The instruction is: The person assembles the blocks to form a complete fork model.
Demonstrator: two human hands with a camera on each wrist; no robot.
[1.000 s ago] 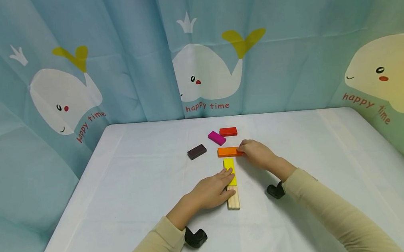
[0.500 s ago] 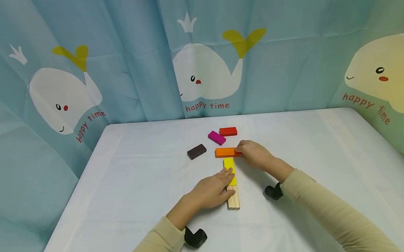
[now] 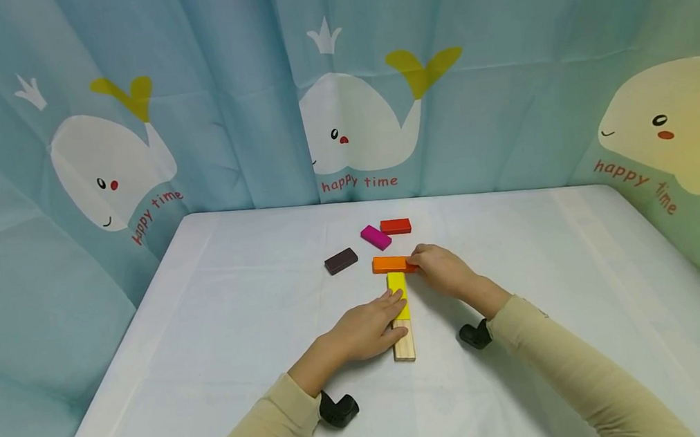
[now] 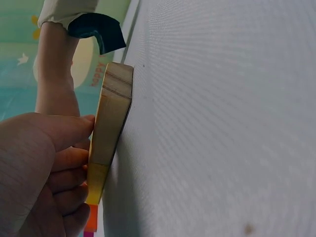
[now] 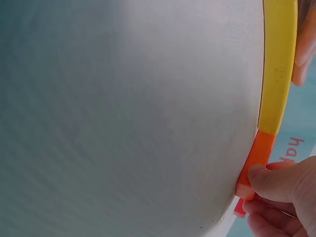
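With fingers of right hand [image 3: 444, 268], pinching end of orange block [image 3: 388, 264]; with left hand [image 3: 362, 330], fingers slightly spread, resting across yellow block [image 3: 396, 281] and plain block [image 3: 404, 350], likely steadying both.

Six blocks [image 3: 340, 261]; two hands [image 3: 366, 328]; two beige sleeves [image 3: 262, 431]; two black wrist pieces [image 3: 342, 411]; one white table [image 3: 208, 314]; three large whale prints [image 3: 363, 123]; three "happy time" captions [image 3: 359, 183].
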